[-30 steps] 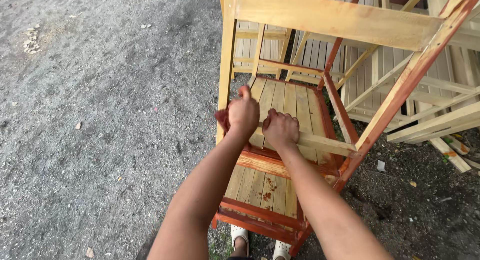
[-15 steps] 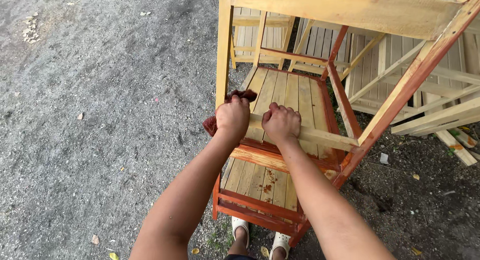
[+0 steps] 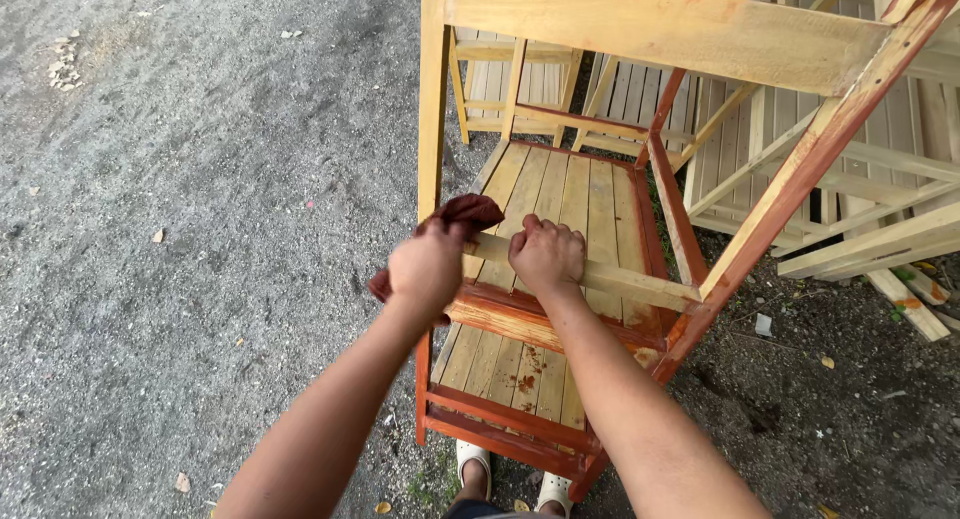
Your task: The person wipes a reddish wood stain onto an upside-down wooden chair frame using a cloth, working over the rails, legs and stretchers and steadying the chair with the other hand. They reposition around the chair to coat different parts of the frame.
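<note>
While the left hand (image 3: pixel 425 269) is closed around a dark red rag (image 3: pixel 462 215), pressing it to the near end of a bare rail (image 3: pixel 610 278), the right hand (image 3: pixel 546 254) grips that same rail just beside it, fingers curled over the top. The rail runs across the middle of a wooden frame (image 3: pixel 660 34) standing on the ground in front of the person, between its left post and a slanted right leg. The frame is part stained: the lower rails, the right leg and the rim of the slatted shelf (image 3: pixel 560 199) below are red-brown, while the left post, the wide top board and the gripped rail are still pale yellow wood. Reddish drips spot the shelf slats near the bottom. The rag bunches up above the left hand's knuckles and also shows below the wrist side. The ground (image 3: pixel 200 179) to the left is grey gravelly asphalt with a few dry leaves and small stones; to the right it is darker soil with scraps of litter. Behind and to the right stand more unstained frames (image 3: pixel 880 159) of the same pale wood, close together. The person's feet in light sandals (image 3: pixel 474 461) show under the frame's near edge.
</note>
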